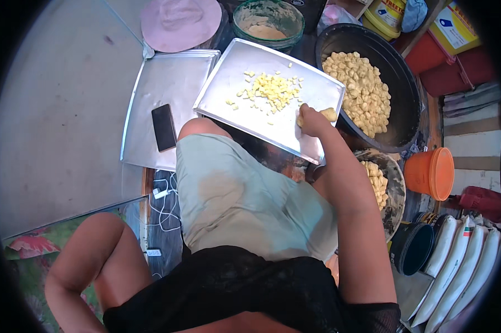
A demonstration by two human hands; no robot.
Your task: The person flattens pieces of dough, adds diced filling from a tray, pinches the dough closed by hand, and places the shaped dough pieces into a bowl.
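Note:
My right hand point(314, 122) is closed around a pale yellow lump of dough point(329, 114) over the right end of a shiny metal tray point(217, 100). Part of the lump sticks out to the right of the fingers, and a bit shows to their left. Small yellow cubes point(275, 91), perhaps cheese or butter, lie in a loose heap mid-tray, with several strays around it. Just right of the tray, a big black tub point(403, 83) holds many pale dough balls point(361, 89). My left hand is out of the picture.
Left of the tray, a phone point(163, 127) lies on stacked trays point(142, 100). A second basin point(397, 188) of dough pieces sits partly behind my right forearm. Nearby are an orange bucket point(428, 173), a green-rimmed tub of powder point(269, 28), and a white cable point(164, 208).

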